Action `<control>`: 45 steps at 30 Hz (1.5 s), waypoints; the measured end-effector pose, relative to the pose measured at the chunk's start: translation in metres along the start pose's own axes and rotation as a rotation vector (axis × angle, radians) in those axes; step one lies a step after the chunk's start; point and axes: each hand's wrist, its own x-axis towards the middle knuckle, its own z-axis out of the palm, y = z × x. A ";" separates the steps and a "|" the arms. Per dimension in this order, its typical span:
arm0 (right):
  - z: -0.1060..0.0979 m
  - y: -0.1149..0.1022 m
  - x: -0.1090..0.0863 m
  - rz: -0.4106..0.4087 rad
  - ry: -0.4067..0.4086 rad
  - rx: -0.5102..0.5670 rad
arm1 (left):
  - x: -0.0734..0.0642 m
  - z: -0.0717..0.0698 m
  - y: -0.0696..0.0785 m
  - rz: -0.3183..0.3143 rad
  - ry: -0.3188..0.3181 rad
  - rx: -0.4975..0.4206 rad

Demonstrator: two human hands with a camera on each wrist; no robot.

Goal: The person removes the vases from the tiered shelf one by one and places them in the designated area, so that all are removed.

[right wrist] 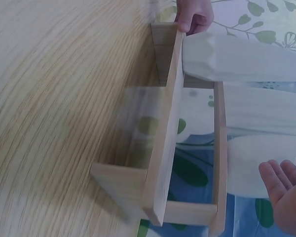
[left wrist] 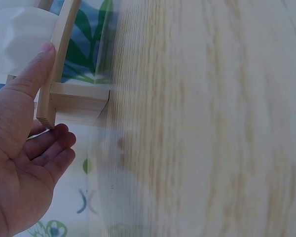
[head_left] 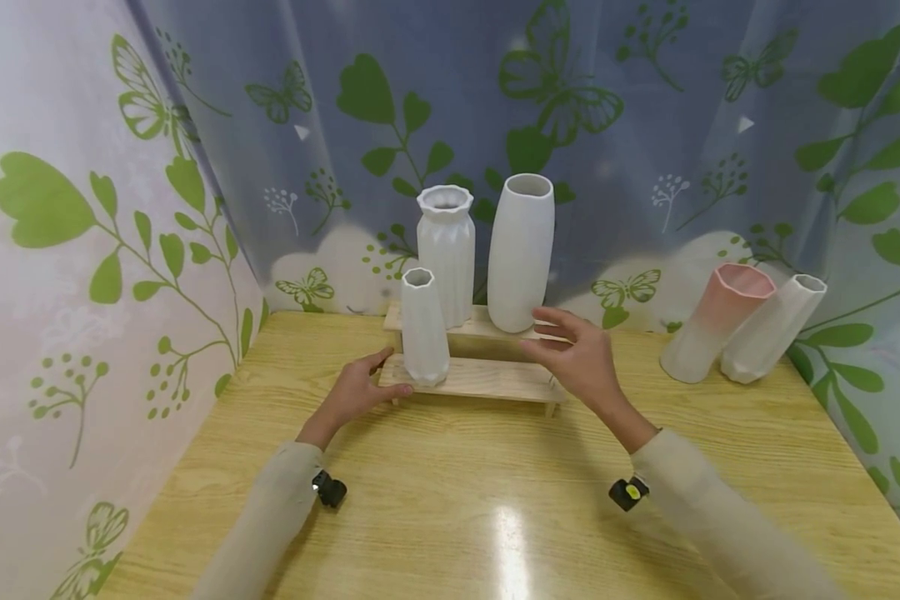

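Head view: three open-mouthed white vases [head_left: 453, 254] on stepped wooden stand [head_left: 495, 380]

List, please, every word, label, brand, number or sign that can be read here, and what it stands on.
There is no readable text in any view.
The vases and wooden stand show no lettering.
The backdrop shows leaves and butterflies.
The yellow mark on the right wrist's black device is too small to read.
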 end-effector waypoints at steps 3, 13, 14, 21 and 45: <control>0.007 -0.002 0.001 0.008 -0.009 0.010 | 0.000 0.000 0.000 -0.002 0.001 -0.005; 0.034 -0.008 0.007 0.040 -0.039 0.090 | -0.001 0.001 -0.001 -0.006 0.002 -0.015; 0.037 -0.008 0.008 0.044 -0.045 0.096 | -0.001 0.001 -0.001 -0.005 0.003 -0.015; 0.058 -0.014 0.009 0.042 -0.066 0.103 | -0.001 0.001 0.000 -0.011 0.002 -0.023; 0.113 -0.024 0.021 0.030 -0.084 0.113 | -0.002 0.001 0.001 -0.007 0.005 -0.049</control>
